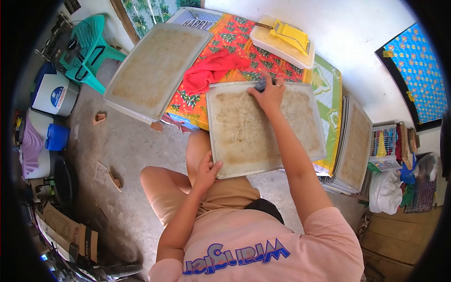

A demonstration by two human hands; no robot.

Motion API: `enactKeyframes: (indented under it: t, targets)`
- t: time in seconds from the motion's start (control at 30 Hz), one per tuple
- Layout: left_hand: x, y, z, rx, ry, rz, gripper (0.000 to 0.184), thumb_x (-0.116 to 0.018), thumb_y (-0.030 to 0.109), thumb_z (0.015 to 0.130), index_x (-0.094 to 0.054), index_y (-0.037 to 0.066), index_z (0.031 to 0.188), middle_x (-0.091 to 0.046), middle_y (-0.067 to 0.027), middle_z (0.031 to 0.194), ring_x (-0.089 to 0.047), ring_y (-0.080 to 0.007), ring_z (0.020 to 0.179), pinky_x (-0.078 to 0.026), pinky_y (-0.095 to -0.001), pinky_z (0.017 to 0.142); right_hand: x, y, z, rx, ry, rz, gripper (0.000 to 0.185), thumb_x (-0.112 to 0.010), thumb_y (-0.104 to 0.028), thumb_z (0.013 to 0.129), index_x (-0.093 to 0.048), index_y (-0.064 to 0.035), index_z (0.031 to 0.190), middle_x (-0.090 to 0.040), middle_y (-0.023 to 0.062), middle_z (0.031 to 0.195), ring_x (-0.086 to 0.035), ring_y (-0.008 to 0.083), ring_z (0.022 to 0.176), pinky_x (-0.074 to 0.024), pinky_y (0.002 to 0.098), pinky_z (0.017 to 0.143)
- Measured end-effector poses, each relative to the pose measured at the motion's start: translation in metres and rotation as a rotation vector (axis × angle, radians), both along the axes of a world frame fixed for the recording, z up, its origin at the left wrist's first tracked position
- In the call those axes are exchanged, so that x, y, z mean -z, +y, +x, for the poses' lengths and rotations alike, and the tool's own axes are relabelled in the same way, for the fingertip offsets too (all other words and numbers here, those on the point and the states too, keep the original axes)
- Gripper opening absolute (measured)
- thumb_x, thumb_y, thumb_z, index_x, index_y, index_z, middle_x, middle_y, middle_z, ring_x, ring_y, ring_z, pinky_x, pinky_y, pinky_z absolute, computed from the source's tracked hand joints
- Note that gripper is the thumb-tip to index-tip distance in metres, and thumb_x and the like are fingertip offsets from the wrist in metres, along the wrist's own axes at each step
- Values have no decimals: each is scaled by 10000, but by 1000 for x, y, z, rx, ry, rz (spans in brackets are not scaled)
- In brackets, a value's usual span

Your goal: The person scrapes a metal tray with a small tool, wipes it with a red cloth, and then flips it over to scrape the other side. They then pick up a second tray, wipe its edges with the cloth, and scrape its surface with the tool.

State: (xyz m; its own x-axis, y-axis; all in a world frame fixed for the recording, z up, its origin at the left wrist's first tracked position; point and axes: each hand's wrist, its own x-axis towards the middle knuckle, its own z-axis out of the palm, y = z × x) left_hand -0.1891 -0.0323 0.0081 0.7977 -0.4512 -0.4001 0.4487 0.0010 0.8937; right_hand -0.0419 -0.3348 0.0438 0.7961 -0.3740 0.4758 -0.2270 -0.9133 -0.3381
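A flat rectangular tray (pixel 249 136) with brown stains and pale streaks lies tilted across my lap and the table's front edge. Its lower left corner is in my left hand (pixel 206 171), thumb near the rim and the other fingers along the side. At the tray's far edge, my right hand (pixel 270 98) is closed around a small dark blue-grey pad (pixel 260 85) pressed to the surface. Part of the pad is hidden by the fingers. Just left of it, a crumpled red cloth (pixel 211 70) touches the table cover near the tray.
A second stained tray (pixel 157 70) overhangs the table's left side. Several trays stand stacked (pixel 352 145) at the right. A white lidded container (pixel 282 42) with a yellow-framed tool (pixel 291 36) on it sits at the back. A green chair (pixel 91 51) stands far left.
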Motion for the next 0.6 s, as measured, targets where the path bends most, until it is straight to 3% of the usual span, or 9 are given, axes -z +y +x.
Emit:
enactKeyframes:
  t: [0.23,0.33,0.43,0.6]
  targets:
    - [-5,0,0,-8,13,16,541,-614,252,978,-374,83,1433,-665,-7,814,-581,-47,588,-459,-196,455,2,-9,13,8,-59,-38,789,-834,-518,657,-538,-299,1355,-520,226,1165,-457,398,1089,-399,485,929]
    - [-3,1,1,-4,5,20,539,-614,254,978,-377,84,1431,-656,1,793,-573,-42,581,-456,-196,455,-2,6,4,-165,-9,-66,765,-837,-471,663,-544,-286,1345,-532,225,1175,-467,402,1074,-395,467,935]
    - [-7,-1,1,-8,21,27,530,-614,248,979,-381,80,1425,-649,5,780,-565,-37,573,-452,-196,454,-10,2,4,-54,-2,21,775,-839,-471,659,-543,-285,1351,-533,221,1179,-470,393,1072,-395,461,935]
    - [-2,0,0,-11,-14,-11,505,-610,229,981,-392,93,1416,-660,-3,797,-564,-34,572,-446,-194,453,-4,17,-2,-132,4,-9,795,-843,-473,650,-543,-280,1360,-511,210,1236,-473,370,1076,-397,457,943]
